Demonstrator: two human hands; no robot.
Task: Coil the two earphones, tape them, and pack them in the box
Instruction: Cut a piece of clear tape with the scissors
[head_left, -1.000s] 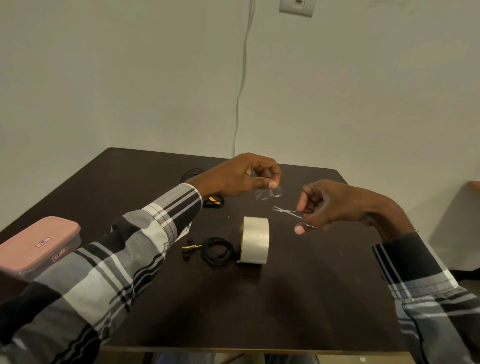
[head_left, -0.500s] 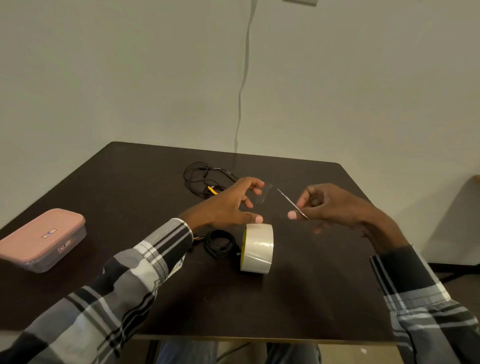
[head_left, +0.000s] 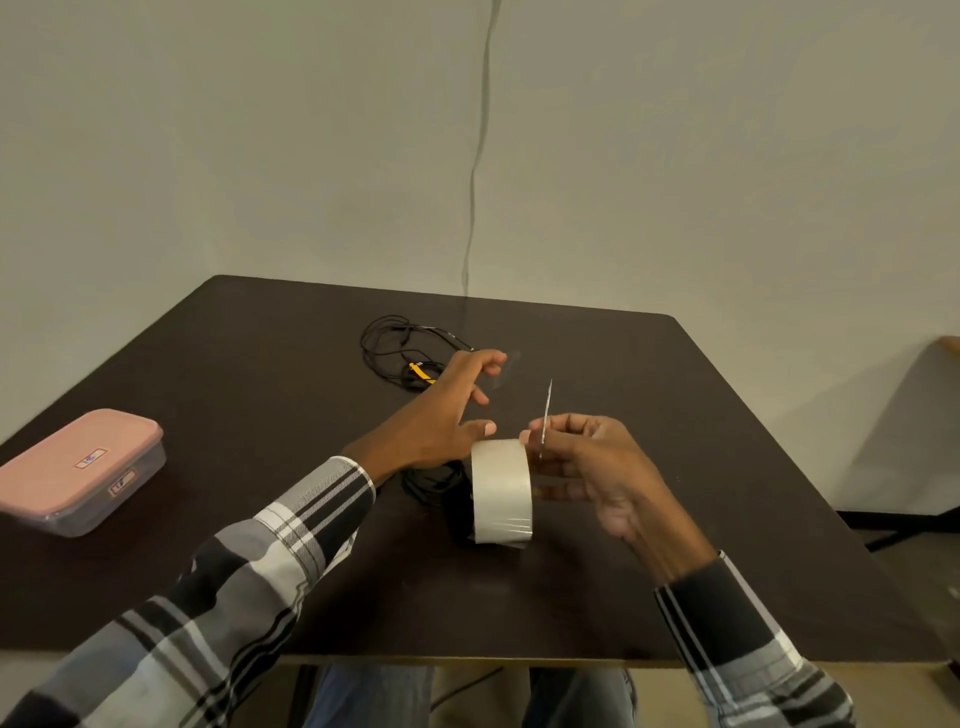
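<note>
A roll of clear tape (head_left: 502, 491) stands on edge in the middle of the dark table (head_left: 675, 467). Left of it lies a coiled black earphone (head_left: 434, 480), partly hidden by my left wrist. A second, loose black earphone (head_left: 397, 345) with a yellow part lies farther back. My left hand (head_left: 447, 415) hovers with fingers spread, a small clear strip of tape (head_left: 501, 371) stuck to its fingertips. My right hand (head_left: 587, 467) is closed on small metal scissors (head_left: 546, 410), blades pointing up, just right of the roll.
A pink-lidded plastic box (head_left: 78, 467), closed, sits at the table's left edge. A thin cable (head_left: 480, 156) hangs down the wall behind the table. A wooden piece of furniture (head_left: 950, 345) shows at the far right.
My left hand has opened and dropped toward the table with the cut tape strip on its fingertips. My right hand has moved closer to the roll and turned the scissors upright.
</note>
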